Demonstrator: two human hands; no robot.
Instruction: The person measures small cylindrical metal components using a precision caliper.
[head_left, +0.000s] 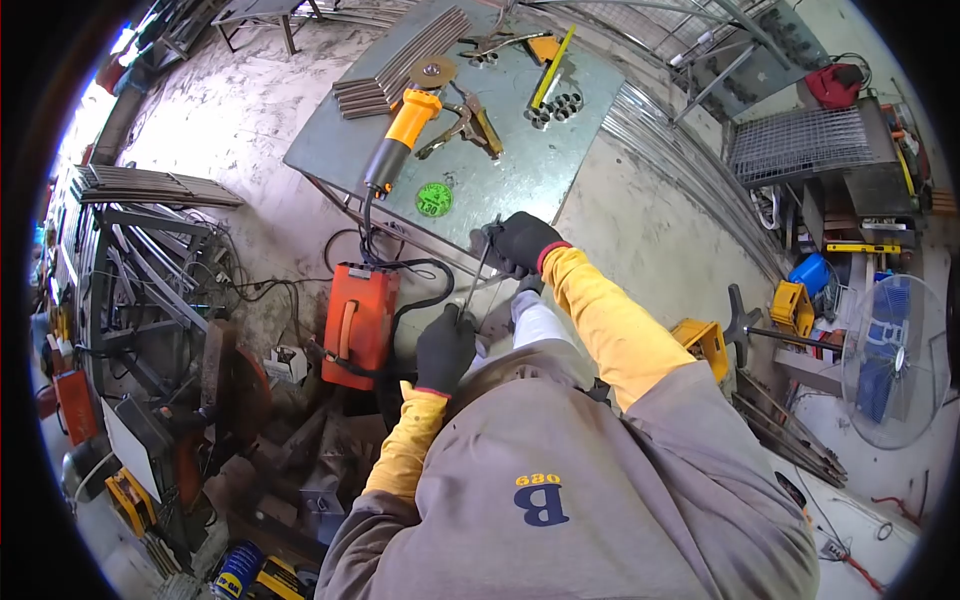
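Note:
My left hand (pixel 445 345), in a black glove, is closed around the lower end of a thin metal rod (pixel 478 272). The rod slants up toward my right hand (pixel 525 245), also black-gloved, at the near corner of the metal table (pixel 520 180). The right fingers are curled, and what they grip is hidden. An orange angle grinder (pixel 405 130) lies on the table, its disc (pixel 433 71) pointing away. Beside it are locking pliers (pixel 463 125) and a green round label (pixel 434 199). Left of my hands stands a red machine (pixel 358 325) with a handle.
Steel tubes (pixel 400 60), a yellow strip (pixel 553 68) and several short pipe pieces (pixel 556 110) lie on the table. A black cable (pixel 425 265) loops near my left hand. Scrap metal (pixel 290 450) lies at left; a fan (pixel 897 360) stands at right.

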